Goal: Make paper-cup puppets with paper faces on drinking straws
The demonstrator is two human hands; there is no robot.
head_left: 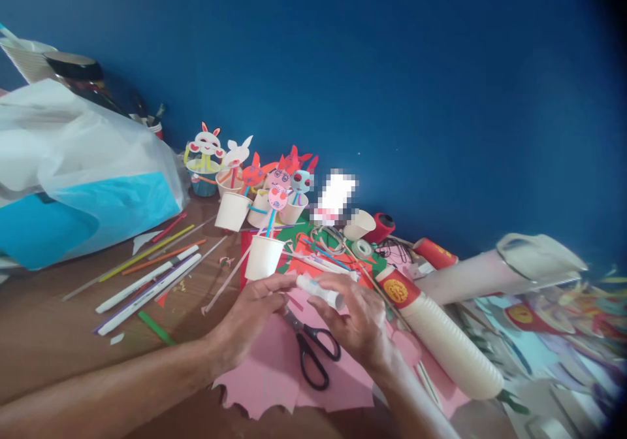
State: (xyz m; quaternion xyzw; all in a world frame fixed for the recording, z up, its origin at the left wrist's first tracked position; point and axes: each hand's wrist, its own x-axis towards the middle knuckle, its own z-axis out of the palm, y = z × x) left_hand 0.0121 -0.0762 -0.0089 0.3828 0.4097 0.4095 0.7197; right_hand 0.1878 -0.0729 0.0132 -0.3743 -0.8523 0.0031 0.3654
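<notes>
My right hand (357,318) is closed around a small white glue stick (318,290), tilted with one end toward the left. My left hand (252,315) is close to that end, thumb and fingers drawn together; whatever is between them is too small to make out. Below both hands lies pink paper (274,367) with a scalloped front edge. On it rest black-handled scissors (316,354), their blades partly behind the left fingertips. Just behind the hands stands a white paper cup (263,256) with a pink paper face (277,197) on a blue straw.
More cups with paper animal figures (235,151) stand by the blue wall. Markers (149,292) and straws lie left, beside a large plastic bag (88,164). Stacked paper cups (441,334) lie on the right, near a blurred bright patch, tape (362,249) and a thread spool (379,228).
</notes>
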